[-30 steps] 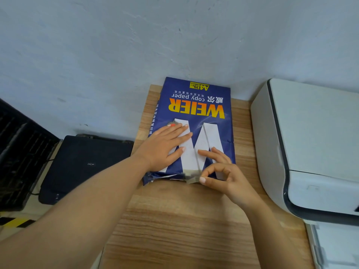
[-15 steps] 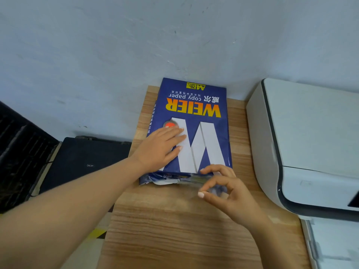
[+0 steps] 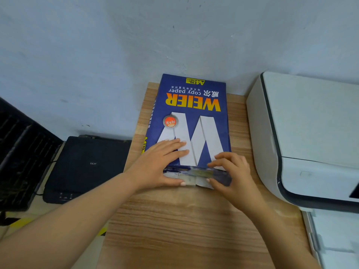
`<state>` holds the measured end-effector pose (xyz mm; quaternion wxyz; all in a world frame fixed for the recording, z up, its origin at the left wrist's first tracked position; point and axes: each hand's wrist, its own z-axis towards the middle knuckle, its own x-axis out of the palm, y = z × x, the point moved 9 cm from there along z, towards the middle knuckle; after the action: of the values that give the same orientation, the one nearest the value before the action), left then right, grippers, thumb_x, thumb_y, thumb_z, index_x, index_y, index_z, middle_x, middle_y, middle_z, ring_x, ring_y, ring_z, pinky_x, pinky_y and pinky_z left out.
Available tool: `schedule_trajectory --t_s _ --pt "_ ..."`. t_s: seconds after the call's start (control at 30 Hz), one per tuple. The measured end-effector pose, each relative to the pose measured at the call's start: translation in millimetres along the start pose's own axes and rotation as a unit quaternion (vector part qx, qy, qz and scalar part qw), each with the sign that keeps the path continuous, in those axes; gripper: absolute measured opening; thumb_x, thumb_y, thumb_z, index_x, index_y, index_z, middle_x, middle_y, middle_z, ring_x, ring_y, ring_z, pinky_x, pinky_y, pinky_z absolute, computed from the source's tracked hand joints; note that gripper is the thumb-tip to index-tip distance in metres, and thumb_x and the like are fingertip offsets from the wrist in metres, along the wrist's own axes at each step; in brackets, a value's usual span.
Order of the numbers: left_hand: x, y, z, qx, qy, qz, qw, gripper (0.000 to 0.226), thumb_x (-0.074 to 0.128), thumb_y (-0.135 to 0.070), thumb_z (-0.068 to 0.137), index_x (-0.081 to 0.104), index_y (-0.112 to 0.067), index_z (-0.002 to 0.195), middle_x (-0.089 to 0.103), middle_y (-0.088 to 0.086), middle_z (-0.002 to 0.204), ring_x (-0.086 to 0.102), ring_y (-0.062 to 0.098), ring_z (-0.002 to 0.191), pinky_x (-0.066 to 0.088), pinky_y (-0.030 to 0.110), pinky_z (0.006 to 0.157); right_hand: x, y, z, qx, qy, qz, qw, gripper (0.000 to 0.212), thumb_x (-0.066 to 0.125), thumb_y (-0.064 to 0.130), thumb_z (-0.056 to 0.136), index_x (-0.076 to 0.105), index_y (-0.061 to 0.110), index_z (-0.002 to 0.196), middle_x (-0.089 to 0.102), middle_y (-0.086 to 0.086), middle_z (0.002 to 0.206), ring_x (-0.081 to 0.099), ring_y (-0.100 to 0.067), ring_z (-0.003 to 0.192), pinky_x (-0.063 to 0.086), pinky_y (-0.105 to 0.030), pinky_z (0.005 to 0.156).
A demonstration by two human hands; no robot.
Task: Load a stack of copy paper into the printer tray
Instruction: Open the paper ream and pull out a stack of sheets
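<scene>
A blue ream of copy paper (image 3: 194,117) lies flat on the wooden table (image 3: 184,220), just left of the white printer (image 3: 310,133) and apart from it by a strip of bare wood; its wrapper is the container here, closed along the top and sides, with the near end flap (image 3: 196,175) crumpled and partly peeled so that pale paper or lining shows at the edge; how far it is opened I cannot tell; the ream's long axis runs away from the person toward the wall (image 3: 136,45), its far end reaching the wall, and the printed "WEIER copy paper" reads upside down from this view, so the top of the label points toward the person; the left hand (image 3: 161,164) lies spread on the near left part of the ream, fingers flat on top and thumb down against the near end; the right hand (image 3: 231,171) is curled over the near right corner, fingertips pinching the loosened flap; a pale tray (image 3: 334,239) shows at the lower right below the printer, its contents unclear; a black device (image 3: 87,166) sits lower, left of the table.
</scene>
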<state>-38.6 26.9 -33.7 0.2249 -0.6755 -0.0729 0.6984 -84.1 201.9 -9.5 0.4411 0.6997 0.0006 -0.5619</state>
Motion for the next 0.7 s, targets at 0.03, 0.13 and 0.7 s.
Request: schedule_trajectory --t_s 0.03,0.13,0.7 --pt "-0.2 -0.2 0.1 -0.001 0.000 -0.003 1.000 0.082 0.056 -0.072 0.073 0.037 -0.030 0.141 0.027 -0.013 0.152 0.006 -0.007 0.137 -0.006 0.008 0.110 2.3 -0.5 2.4 -0.006 0.011 -0.030 0.999 0.033 0.076 0.027 0.074 0.063 0.034 0.104 0.050 0.015 0.116 0.039 -0.005 0.110 0.034 -0.028 0.096" --pt "-0.7 -0.2 0.6 -0.002 -0.004 -0.009 1.000 0.082 0.059 -0.071 0.073 0.037 -0.030 0.141 0.027 -0.013 0.152 0.008 -0.005 0.139 0.000 0.012 0.112 2.5 0.2 8.9 -0.018 0.015 -0.080 0.997 0.027 0.075 0.026 0.075 0.066 0.028 0.100 0.054 0.010 0.112 0.044 -0.008 0.102 0.039 -0.030 0.091" --pt "-5.1 16.6 9.6 -0.085 -0.015 -0.141 0.986 0.041 0.039 -0.055 0.091 0.062 -0.035 0.119 0.054 -0.018 0.134 0.033 -0.004 0.134 0.032 0.033 0.113 -4.7 23.0 17.4 -0.079 -0.037 0.030 0.996 0.013 0.068 0.011 0.079 0.067 0.022 0.087 0.059 0.010 0.117 0.055 -0.006 0.107 0.047 -0.023 0.089"
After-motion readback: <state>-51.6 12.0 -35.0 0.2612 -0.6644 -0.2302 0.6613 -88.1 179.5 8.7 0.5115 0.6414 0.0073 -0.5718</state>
